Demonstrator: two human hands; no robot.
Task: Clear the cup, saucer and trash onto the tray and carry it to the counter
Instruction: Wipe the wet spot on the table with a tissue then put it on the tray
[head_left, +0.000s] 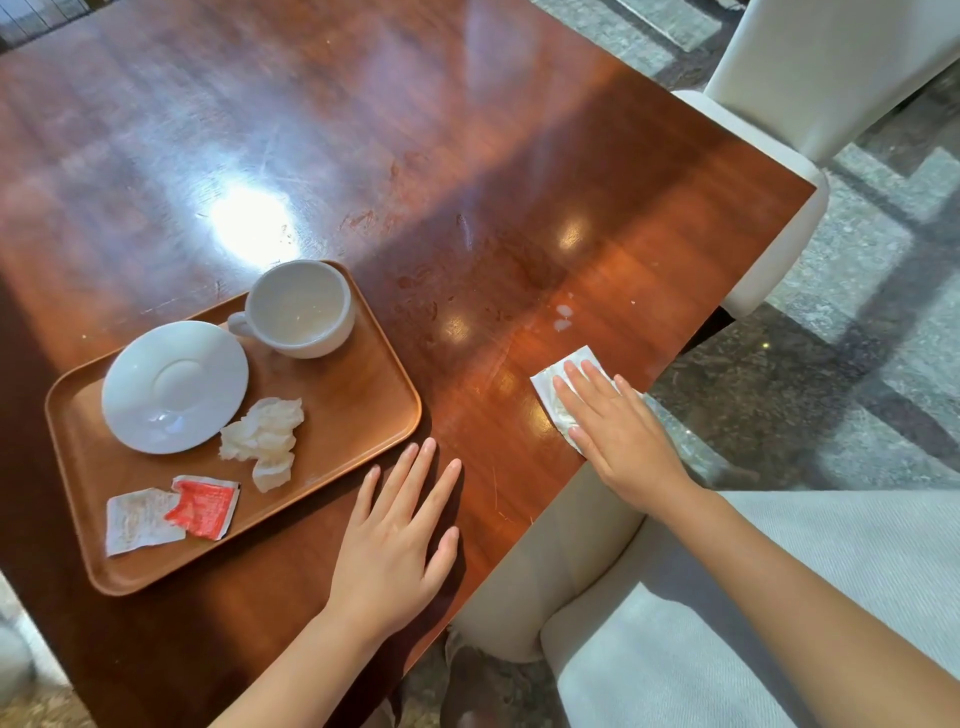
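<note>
Four things lie on the wooden tray (358, 415), which rests on the dark wooden table (467, 171) with its long axis running from near-left to far-right. At its near-left end lie two torn sachet pieces (171, 512), one white and one red, flat and touching each other. Beyond them the white saucer (174, 387) sits upright and empty. Just right of the saucer lies a crumpled white napkin (265, 441). At the far-right end of the tray stands the white cup (301, 309), upright, with its handle pointing left toward the saucer.

Right of the tray, the left hand (395, 540) rests palm down on the table, fingers spread and pointing away, gripping nothing; its fingertips are just beside the tray's edge.

Further right, near the table's edge, the right hand (618, 431) presses flat on a white folded napkin (563, 374), fingers straight and close together. This napkin lies under the fingers and sticks out beyond them. Small white droplets (563, 317) are on the table just beyond it.
</note>
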